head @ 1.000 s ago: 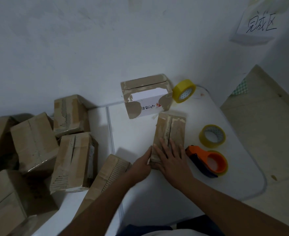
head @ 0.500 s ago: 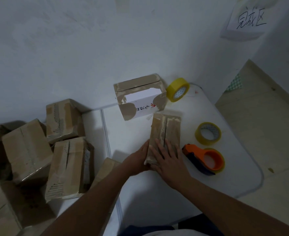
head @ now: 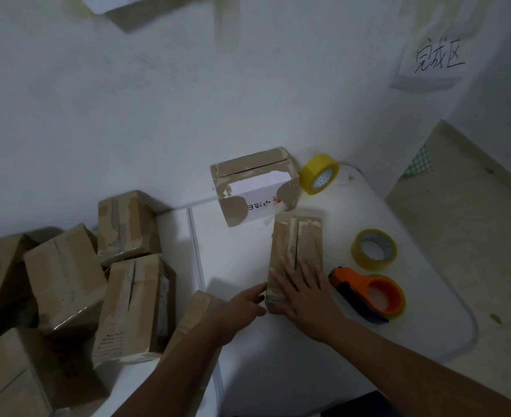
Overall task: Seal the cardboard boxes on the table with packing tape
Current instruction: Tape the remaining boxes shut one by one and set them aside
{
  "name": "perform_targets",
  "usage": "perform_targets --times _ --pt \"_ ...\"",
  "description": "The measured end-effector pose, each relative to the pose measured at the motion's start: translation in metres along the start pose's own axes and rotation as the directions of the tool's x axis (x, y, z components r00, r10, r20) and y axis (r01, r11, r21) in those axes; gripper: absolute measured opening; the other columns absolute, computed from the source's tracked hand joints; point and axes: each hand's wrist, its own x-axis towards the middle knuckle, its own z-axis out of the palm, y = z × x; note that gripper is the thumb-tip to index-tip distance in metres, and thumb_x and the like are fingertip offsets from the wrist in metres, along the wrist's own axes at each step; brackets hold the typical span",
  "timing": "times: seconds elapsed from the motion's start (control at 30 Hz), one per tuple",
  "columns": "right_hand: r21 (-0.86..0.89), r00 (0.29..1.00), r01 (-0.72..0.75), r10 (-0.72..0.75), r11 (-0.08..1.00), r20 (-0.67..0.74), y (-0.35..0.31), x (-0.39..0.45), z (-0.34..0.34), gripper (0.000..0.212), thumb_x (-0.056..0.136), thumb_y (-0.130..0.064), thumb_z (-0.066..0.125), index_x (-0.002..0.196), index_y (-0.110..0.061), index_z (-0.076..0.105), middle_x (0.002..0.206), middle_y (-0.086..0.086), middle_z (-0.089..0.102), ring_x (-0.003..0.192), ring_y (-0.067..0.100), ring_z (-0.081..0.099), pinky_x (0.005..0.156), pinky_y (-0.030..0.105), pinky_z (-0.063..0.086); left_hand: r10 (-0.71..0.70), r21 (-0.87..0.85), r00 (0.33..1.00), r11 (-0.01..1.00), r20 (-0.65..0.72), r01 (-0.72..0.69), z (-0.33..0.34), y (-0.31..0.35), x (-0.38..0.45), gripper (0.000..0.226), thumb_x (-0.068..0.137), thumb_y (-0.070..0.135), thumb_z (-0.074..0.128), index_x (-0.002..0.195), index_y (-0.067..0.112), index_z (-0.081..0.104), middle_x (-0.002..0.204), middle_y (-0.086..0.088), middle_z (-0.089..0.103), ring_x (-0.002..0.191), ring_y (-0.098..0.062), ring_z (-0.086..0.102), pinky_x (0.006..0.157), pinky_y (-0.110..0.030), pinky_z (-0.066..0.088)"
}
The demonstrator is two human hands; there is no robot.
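Box pile (head: 67, 284): brown cardboard boxes, bumpy and crinkled, heaped far to the left of the hands. Shiny tape runs over their tops, and some show a dark slit down the middle.

Leaning box (head: 197, 314): one more brown box, tilted, just left of the left wrist. The arm hides part of it.

Left hand (head: 245, 305): it reaches in from the bottom. Its straight fingertips touch the left side of the small box, low down near the corner. It is not wrapped round anything.

Small box (head: 300, 239): this is the box being worked on. It is long and thin, brown, and lies flat on the white table (head: 278, 371). Torn, rough tape strips cover its top. A dark gap runs down the middle where the two flaps meet. It sits right under and between both hands.

Right hand (head: 305, 293): it lies flat on the near end of the small box, palm down, fingers spread wide and straight. It presses and does not curl round the box.

White box (head: 257, 191): behind the small box, past the fingertips. It is white with print on the side and patchy brown tape on its edges.

Tape dispenser (head: 368, 296): orange and dark plastic with a round ring, just right of the right hand, not touching it.

Flat tape roll (head: 374, 249): a yellow ring lying flat, beyond the dispenser.

Standing tape roll (head: 319, 173): yellow, up on its edge, just right of the white box.

Paper sign (head: 434, 61): white, with handwriting, stuck on the wall far up and right.
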Motion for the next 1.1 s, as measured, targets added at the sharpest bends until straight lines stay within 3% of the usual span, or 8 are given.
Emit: perform_targets --times 0.13,0.23,0.33,0.5,0.6,0.77,0.93,1.1 --pt "0.240 1.000 0.024 -0.024 0.970 -0.006 0.015 0.003 -0.027 0.088 0.082 -0.073 -0.014 0.154 -0.031 0.014 0.162 -0.009 -0.006 0.149 0.021 -0.008 0.118 0.043 0.001 -0.034 0.155 0.949 0.984 -0.313 0.086 -0.008 0.030 0.006 0.056 0.102 0.021 0.051 0.154 0.016 0.030 0.157 -0.011 0.034 0.141 -0.023 0.039 0.114 -0.031 0.030" --pt "0.554 0.977 -0.117 0.195 0.824 -0.084 0.031 0.001 -0.051 0.071 0.095 -0.062 0.017 0.155 -0.022 0.014 0.163 -0.001 0.006 0.149 0.015 0.004 0.121 0.034 0.006 0.067 0.137 0.894 0.991 -0.444 -0.006 -0.018 0.071 0.026 0.064 0.103 0.029 0.050 0.157 0.016 0.019 0.159 -0.006 0.030 0.144 -0.022 0.034 0.112 -0.032 0.030" --pt "0.811 0.943 -0.267 0.315 0.520 0.109 0.044 -0.004 -0.074 0.060 0.103 -0.037 0.039 0.153 -0.018 0.014 0.158 0.003 0.021 0.140 0.009 0.023 0.106 0.013 0.016 0.169 0.058 0.881 0.985 -0.443 -0.160 -0.017 0.108 0.056 0.065 0.099 0.026 0.057 0.154 0.023 0.022 0.144 0.006 0.042 0.134 -0.017 0.042 0.099 -0.029 0.038" --pt "0.739 0.874 -0.484 0.288 0.469 0.390 0.058 -0.002 -0.071 0.068 0.098 -0.058 0.033 0.154 -0.034 0.001 0.154 0.006 0.035 0.130 0.032 0.047 0.106 0.033 0.037 0.071 0.162 0.902 0.987 -0.426 -0.001 -0.010 0.115 0.104 0.065 0.098 0.028 0.056 0.155 0.019 0.026 0.152 -0.007 0.042 0.136 -0.029 0.042 0.112 -0.040 0.036" --pt "0.837 0.869 -0.487 0.229 0.247 0.438 0.055 0.000 -0.064 0.069 0.101 -0.038 0.044 0.153 -0.037 -0.001 0.151 0.005 0.038 0.123 0.023 0.050 0.104 0.033 0.044 0.162 0.335 0.855 0.942 -0.492 0.014 0.006 0.108 0.100 0.035 0.102 0.023 0.047 0.135 0.014 0.053 0.130 -0.011 0.062 0.116 -0.028 0.057 0.095 -0.033 0.042" --pt "0.821 0.882 -0.470 0.214 0.324 0.420 0.048 -0.003 -0.090 0.076 0.101 -0.009 0.042 0.153 -0.024 -0.011 0.145 0.014 0.042 0.101 0.013 0.043 0.066 -0.001 0.044 0.216 0.449 0.833 0.893 -0.509 0.043 0.023 0.094 0.077 0.041 0.107 0.025 0.035 0.144 0.012 0.047 0.129 -0.011 0.063 0.114 -0.029 0.060 0.097 -0.033 0.043" --pt "0.822 0.938 -0.334 0.076 0.460 0.339 0.077 0.029 -0.037 0.097 0.075 -0.015 0.047 0.137 -0.063 -0.008 0.157 0.009 0.025 0.137 0.029 0.037 0.111 0.045 0.038 0.179 0.562 0.898 0.823 -0.403 0.088 -0.006 0.082 0.051 0.032 0.106 0.031 0.039 0.126 0.010 0.054 0.122 -0.011 0.065 0.111 -0.028 0.062 0.090 -0.031 0.046" --pt "0.775 0.948 -0.275 0.027 0.569 0.317 0.040 0.050 -0.063 0.080 0.089 0.001 0.034 0.153 -0.040 0.010 0.157 0.006 0.026 0.140 0.029 0.032 0.111 0.036 0.032 0.257 0.620 0.866 0.781 -0.430 0.076 -0.028 0.080 0.026 0.067 0.101 0.033 0.051 0.154 0.013 0.016 0.158 -0.014 0.023 0.145 -0.036 0.027 0.112 -0.038 0.030"
